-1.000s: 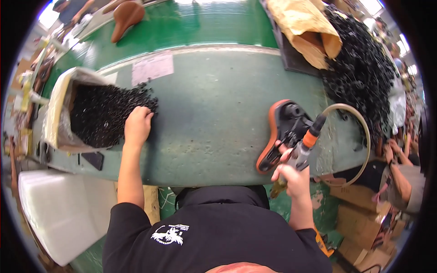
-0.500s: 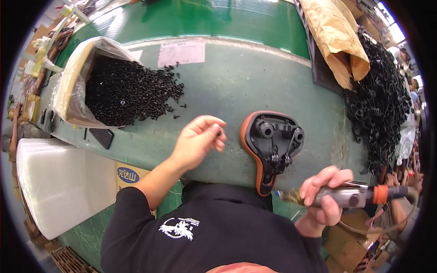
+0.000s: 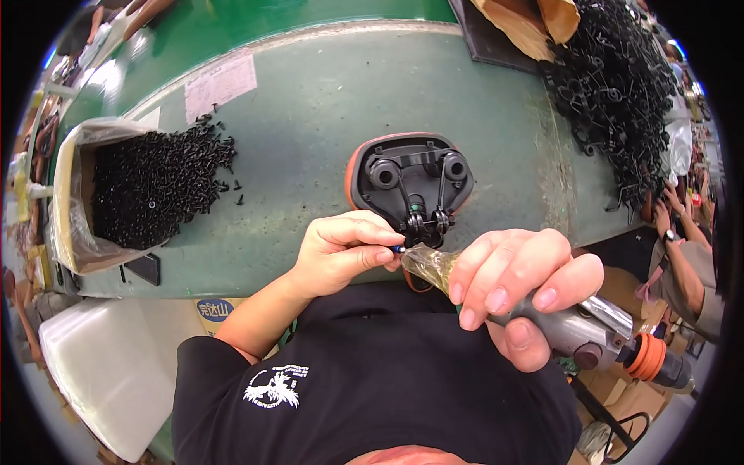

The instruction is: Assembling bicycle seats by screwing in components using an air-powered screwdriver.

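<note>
In my right hand (image 3: 527,283) is a silver air screwdriver (image 3: 570,333), its clear-wrapped nose pointing left. My left hand (image 3: 341,252) pinches at the driver's tip, thumb and fingertips pressed round a small dark screw, mostly hidden by the fingers. Just beyond both hands, a bicycle saddle (image 3: 422,151) lies upside down on the green bench (image 3: 302,116). Its black underside with two round spring mounts and a clamp faces up, edged in orange-brown. The saddle's narrow nose is partly hidden behind my hands and the driver.
At the left, a plastic-lined box (image 3: 68,178) spills black screws (image 3: 159,186) onto the bench. A paper sheet (image 3: 221,85) lies beyond. A heap of black parts (image 3: 616,101) covers the right side, beside a brown paper bag (image 3: 519,27). Another person's arm (image 3: 682,256) shows at far right.
My right hand has raised the screwdriver and brought it left. My left hand has moved right to meet its tip, still pinching. The view has shifted, so the saddle appears further left and higher.
</note>
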